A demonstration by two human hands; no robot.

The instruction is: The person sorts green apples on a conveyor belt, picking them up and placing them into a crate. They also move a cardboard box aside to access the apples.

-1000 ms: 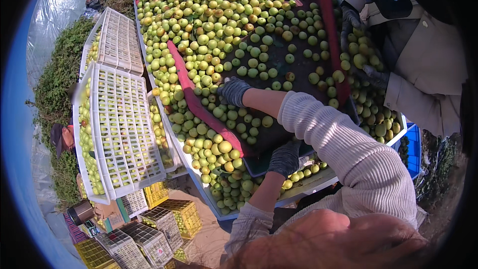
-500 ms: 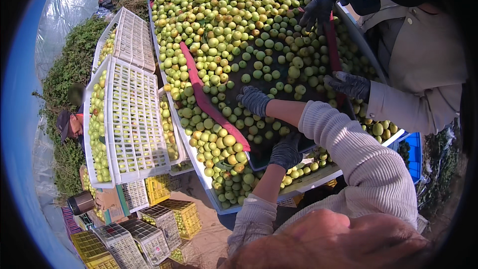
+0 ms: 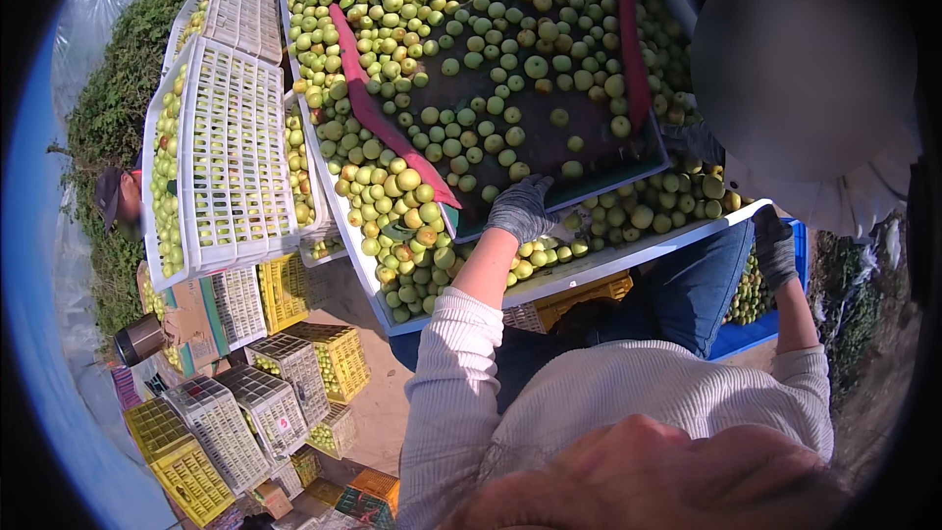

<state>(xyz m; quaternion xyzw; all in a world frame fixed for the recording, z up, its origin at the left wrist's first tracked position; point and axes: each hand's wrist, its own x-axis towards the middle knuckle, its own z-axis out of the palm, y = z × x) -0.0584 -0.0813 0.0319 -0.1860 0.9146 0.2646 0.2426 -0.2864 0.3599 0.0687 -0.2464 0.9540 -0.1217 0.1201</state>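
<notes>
Yellow-green round fruits [image 3: 412,29], like jujubes, cover a large sorting table with a white rim [image 3: 549,285]. My left hand [image 3: 523,209], in a grey knit glove, lies at the near edge of a dark board [image 3: 540,137], its fingers reaching over that edge among loose fruits. It looks open, with nothing seen in it. Out at the right, my right hand [image 3: 775,250], in a darker glove, is over the near side of a blue crate [image 3: 751,334] that holds fruits. Its fingers are too dark to read. Red padded strips [image 3: 378,113] border the board.
White crates [image 3: 235,157] of fruit stand along the left side. Yellow crates [image 3: 339,363] and grey ones are on the ground at lower left. A co-worker's gloved hand [image 3: 699,140] is at the right edge of the board; another person [image 3: 120,201] is at far left.
My right hand has left the board and swung right to the blue crate. My left hand stays at the board's near edge. The view has shifted, and fewer fruits lie near that edge.
</notes>
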